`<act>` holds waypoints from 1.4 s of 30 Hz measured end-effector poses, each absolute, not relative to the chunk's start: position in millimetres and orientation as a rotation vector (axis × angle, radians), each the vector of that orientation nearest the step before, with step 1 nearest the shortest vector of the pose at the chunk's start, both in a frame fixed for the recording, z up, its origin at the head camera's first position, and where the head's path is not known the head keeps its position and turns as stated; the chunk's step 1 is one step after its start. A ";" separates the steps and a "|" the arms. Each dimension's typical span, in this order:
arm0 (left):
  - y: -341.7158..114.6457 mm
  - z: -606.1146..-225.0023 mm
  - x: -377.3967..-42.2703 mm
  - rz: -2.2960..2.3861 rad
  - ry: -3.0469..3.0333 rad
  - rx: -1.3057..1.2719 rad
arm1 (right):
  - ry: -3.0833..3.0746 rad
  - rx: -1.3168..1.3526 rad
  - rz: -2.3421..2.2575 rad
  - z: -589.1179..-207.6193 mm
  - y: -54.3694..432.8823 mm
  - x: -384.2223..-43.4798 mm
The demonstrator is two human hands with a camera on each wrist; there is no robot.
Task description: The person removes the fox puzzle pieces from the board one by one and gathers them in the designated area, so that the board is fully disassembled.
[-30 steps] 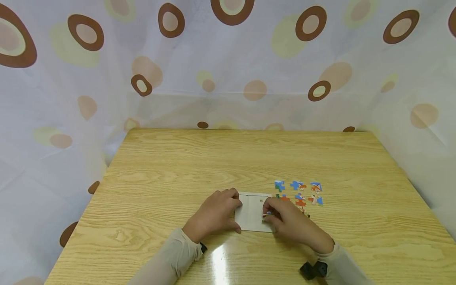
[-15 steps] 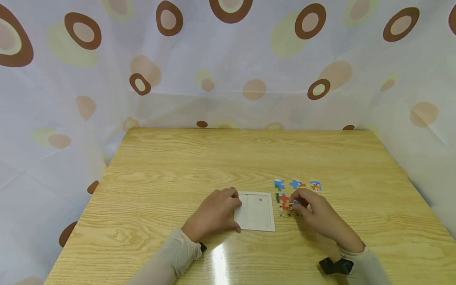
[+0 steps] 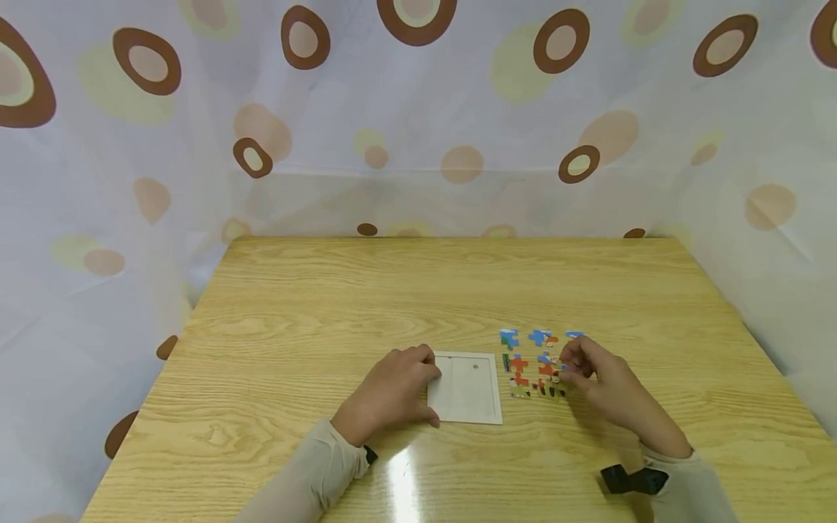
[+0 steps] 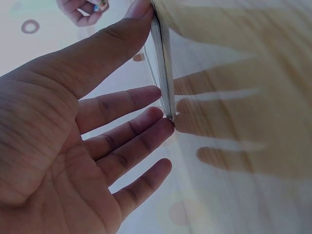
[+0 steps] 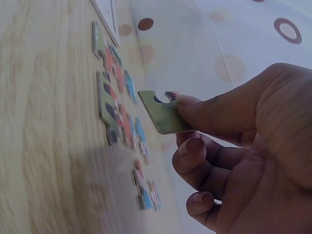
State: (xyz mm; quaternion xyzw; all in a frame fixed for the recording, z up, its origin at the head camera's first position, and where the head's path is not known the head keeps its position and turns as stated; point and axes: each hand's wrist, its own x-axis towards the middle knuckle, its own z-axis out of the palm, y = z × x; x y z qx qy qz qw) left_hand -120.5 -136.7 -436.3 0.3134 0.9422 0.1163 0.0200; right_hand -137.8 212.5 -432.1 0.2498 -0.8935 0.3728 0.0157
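Observation:
In the head view my left hand [image 3: 395,388] rests at the left side of a flat white puzzle tray [image 3: 463,392]. Its thumb and fingertips touch the tray edge, and the left wrist view shows the fingers [image 4: 134,156] spread and fairly straight. My right hand [image 3: 608,381] hovers at the right side of the laid-out jigsaw pieces [image 3: 519,363]. Between thumb and finger it pinches a green jigsaw piece [image 5: 168,117], raised above the table in the right wrist view. The right hand covers part of the rightmost pieces in the head view.
The loose pieces lie in rows just right of the tray, some touching, with blue, red and green printing. A wooden table [image 3: 366,298] carries everything. Patterned cloth [image 3: 418,109] hangs behind it and at both sides.
My right hand has moved from over the tray to the right side of the pieces, carrying the jigsaw piece. My left hand stays at the tray.

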 end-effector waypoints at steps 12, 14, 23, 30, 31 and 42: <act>-137.2 -434.4 -119.5 0.343 2.937 0.979 | -2.967 0.539 1.105 -432.5 242.4 -141.3; -137.5 -434.2 -119.3 0.336 2.938 0.980 | -3.002 0.523 1.101 -433.5 243.9 -141.3; -138.0 -435.7 -119.4 0.346 2.939 0.982 | -3.084 0.559 0.982 -439.7 239.0 -143.9; -136.9 -435.4 -118.9 0.353 2.935 0.993 | -3.095 0.576 0.961 -444.4 235.5 -145.3; -136.6 -435.3 -118.8 0.352 2.935 0.994 | -3.098 0.578 0.958 -444.8 235.0 -144.8; -135.3 -435.2 -117.8 0.375 2.925 0.957 | -3.069 0.550 0.938 -436.7 230.9 -141.8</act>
